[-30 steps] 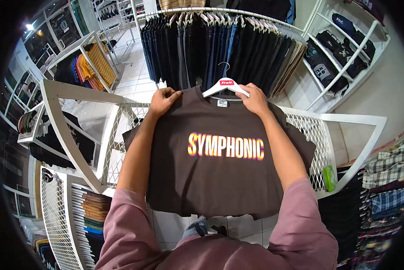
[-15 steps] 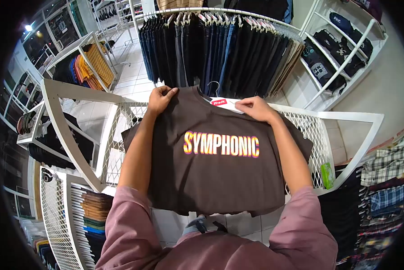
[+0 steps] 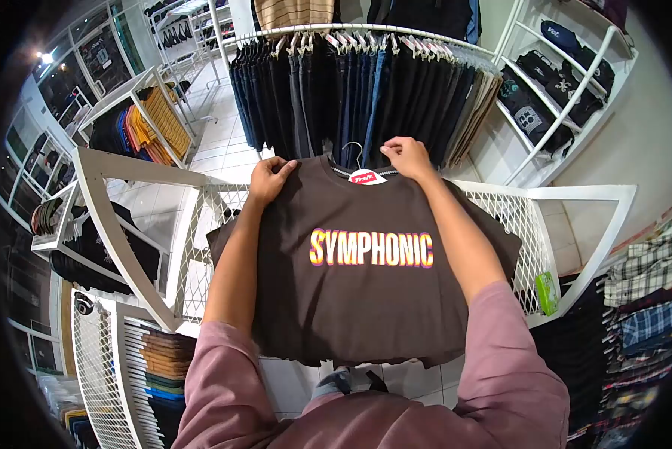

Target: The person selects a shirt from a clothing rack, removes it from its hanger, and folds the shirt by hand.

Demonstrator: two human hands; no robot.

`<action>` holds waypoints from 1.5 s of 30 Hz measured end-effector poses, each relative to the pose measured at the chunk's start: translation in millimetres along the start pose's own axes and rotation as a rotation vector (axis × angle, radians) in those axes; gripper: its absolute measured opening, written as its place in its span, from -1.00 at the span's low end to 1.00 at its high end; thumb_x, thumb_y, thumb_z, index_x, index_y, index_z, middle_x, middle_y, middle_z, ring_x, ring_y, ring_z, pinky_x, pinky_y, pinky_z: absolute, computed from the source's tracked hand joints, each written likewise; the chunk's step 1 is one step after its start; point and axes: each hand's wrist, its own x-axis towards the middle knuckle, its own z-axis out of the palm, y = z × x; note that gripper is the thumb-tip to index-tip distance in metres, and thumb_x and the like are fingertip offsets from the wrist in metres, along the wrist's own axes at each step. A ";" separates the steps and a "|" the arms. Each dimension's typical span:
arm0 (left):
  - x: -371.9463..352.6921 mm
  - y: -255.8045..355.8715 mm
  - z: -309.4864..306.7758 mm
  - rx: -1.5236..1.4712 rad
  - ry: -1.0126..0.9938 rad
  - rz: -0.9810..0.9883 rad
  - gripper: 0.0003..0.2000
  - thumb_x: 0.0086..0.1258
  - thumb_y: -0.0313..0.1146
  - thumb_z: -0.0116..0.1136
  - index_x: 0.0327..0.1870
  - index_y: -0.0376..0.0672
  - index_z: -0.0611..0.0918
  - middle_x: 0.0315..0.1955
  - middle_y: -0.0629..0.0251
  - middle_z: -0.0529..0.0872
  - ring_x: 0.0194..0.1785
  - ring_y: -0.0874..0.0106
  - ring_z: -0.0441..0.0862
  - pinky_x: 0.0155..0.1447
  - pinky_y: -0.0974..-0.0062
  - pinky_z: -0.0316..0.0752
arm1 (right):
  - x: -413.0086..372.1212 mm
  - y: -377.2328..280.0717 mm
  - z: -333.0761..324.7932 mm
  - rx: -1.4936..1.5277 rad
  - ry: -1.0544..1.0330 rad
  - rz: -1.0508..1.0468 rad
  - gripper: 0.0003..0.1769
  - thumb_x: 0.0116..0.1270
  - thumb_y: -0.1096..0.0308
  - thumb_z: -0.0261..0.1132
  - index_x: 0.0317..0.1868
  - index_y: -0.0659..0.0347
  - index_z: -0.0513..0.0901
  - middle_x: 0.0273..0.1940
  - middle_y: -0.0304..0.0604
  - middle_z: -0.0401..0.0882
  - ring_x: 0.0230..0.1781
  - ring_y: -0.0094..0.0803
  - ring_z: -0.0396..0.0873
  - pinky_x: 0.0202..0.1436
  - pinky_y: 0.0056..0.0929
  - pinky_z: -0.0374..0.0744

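Observation:
A dark brown T-shirt [image 3: 358, 307] with "SYMPHONIC" printed across its chest lies spread in front of me over a white mesh-sided stand. My left hand [image 3: 271, 179] is closed on the shirt's left shoulder, thumb on top. At the right side of the neckline, my right hand [image 3: 407, 158] has its thumb and finger pinched together just beyond the collar edge. Whether cloth or something small is between them, I cannot make out. The hook of a hanger [image 3: 356, 150] rises from the neck opening, and a red-and-white label [image 3: 365, 177] shows inside the collar.
Beyond the stand, a curved rail [image 3: 366, 28] carries a row of hanging jeans and trousers [image 3: 298, 97]. The white stand frame [image 3: 119, 239] surrounds the shirt, with a green packet [image 3: 547, 293] at its right. Folded plaid shirts [image 3: 646, 277] lie at far right; shelves [image 3: 553, 90] stand behind.
My right hand has moved up and left from the shirt's right shoulder to the collar. The collar now lies open around the hanger, with its label centred. My left hand keeps its hold.

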 end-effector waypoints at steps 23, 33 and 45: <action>1.5 -0.4 -2.9 -0.298 -0.066 -0.043 -0.64 0.47 -0.07 0.39 -0.27 -0.26 0.78 -0.47 0.43 0.72 -0.36 0.64 0.57 -0.17 0.57 0.50 | -4.3 -79.2 21.7 0.204 -0.300 0.250 -0.68 0.27 0.57 0.26 -0.05 0.18 0.85 -0.37 -0.06 0.84 -0.38 -0.38 0.85 -0.23 -0.51 0.78; 4.0 0.1 -3.3 -0.286 -0.041 -0.034 -0.66 0.47 -0.08 0.40 -0.31 -0.23 0.76 -0.47 0.48 0.72 -0.35 0.67 0.56 -0.19 0.60 0.49 | -30.2 -77.7 24.4 -0.048 -0.397 0.047 -0.68 0.23 0.41 0.31 -0.04 0.07 0.87 -0.19 -0.04 0.85 -0.17 -0.31 0.81 -0.04 -0.35 0.71; 7.7 0.0 4.1 -0.069 0.050 0.005 -0.58 0.45 0.00 0.37 -0.24 -0.29 0.78 -0.43 0.27 0.79 -0.33 0.54 0.65 -0.11 0.47 0.54 | -51.3 -87.6 1.3 -0.076 -0.612 0.104 -0.12 0.45 -0.50 0.05 0.09 0.20 0.81 0.18 0.29 0.69 0.32 0.11 0.60 0.40 -0.07 0.49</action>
